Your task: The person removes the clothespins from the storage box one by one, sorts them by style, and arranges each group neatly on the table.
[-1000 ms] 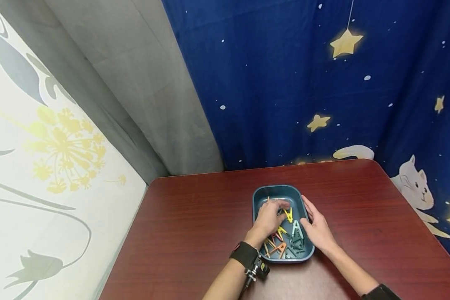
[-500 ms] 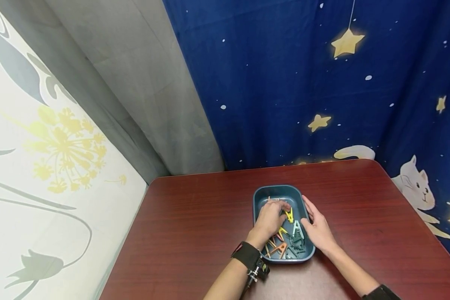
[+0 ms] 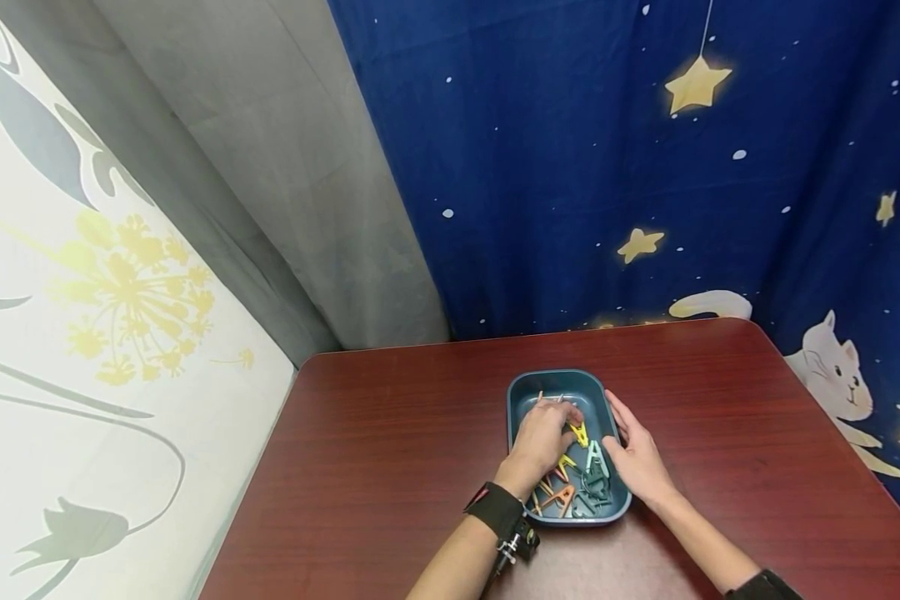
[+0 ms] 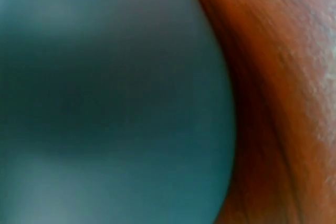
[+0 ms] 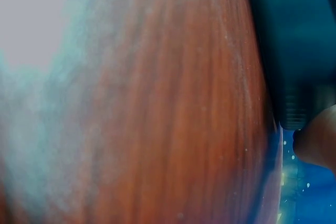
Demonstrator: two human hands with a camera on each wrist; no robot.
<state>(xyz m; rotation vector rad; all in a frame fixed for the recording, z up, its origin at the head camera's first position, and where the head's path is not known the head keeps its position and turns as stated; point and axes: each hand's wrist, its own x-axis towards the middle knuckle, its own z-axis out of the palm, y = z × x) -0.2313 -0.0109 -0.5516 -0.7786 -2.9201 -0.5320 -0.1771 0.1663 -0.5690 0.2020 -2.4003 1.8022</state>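
A dark teal plastic bin holds several spring clips. My left hand reaches into it from the near left, fingers bent downward, its fingertips partly hidden. Right by those fingers is a yellow clip; whether they pinch it I cannot tell. Another yellow clip, an orange clip, a pale mint clip and dark green clips lie nearer the front. My right hand holds the bin's right wall, thumb over the rim and fingers along the outside.
The bin stands on a reddish-brown wooden table. Behind the table hang a grey curtain and a blue starry curtain; a patterned white panel is at the left. A strapped camera sits on the left wrist.
The yellow clip beside my left fingers has turned slightly and slipped a little toward the front. Both hands keep nearly the same places, and the bin has not visibly moved on the table.
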